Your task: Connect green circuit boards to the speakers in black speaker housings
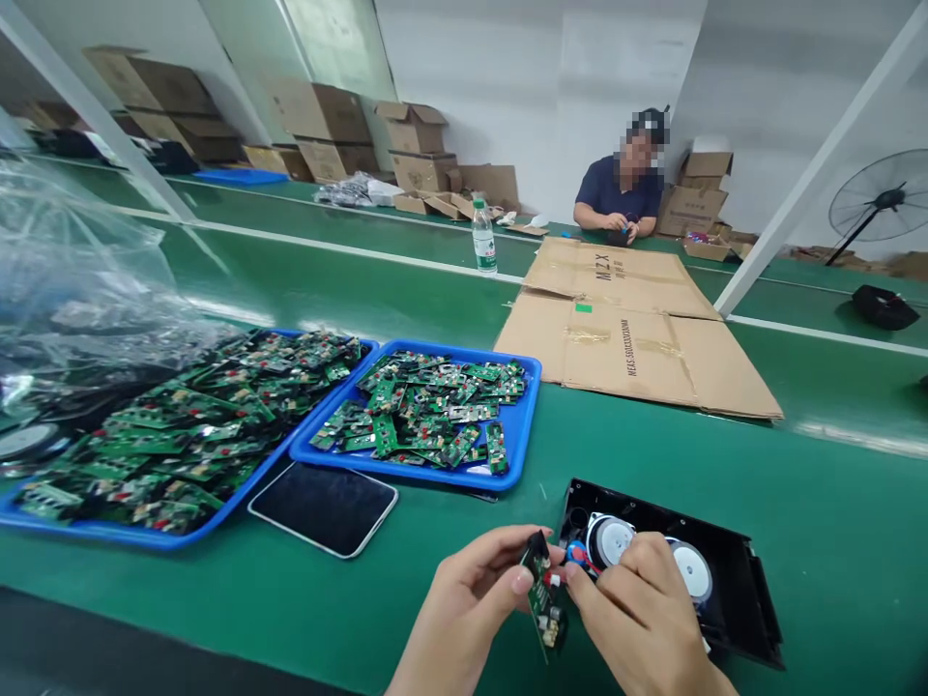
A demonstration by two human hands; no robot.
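Observation:
My left hand [475, 590] pinches a small green circuit board [543, 597] upright between thumb and fingers. My right hand [638, 609] is closed beside it, fingertips pinched at a red and white connector on the board's edge. Both hands hover over the near corner of a black speaker housing [732, 580] that lies open on the green table, with two round white-centred speakers [688, 570] inside it. What the right fingers hold is too small to name.
Two blue trays [518, 435] heaped with green circuit boards sit left of centre, and a dark phone [324, 506] lies before them. Clear plastic bags pile up at far left. Flattened cardboard [630, 338], a water bottle [483, 237] and a seated person [616, 193] lie beyond.

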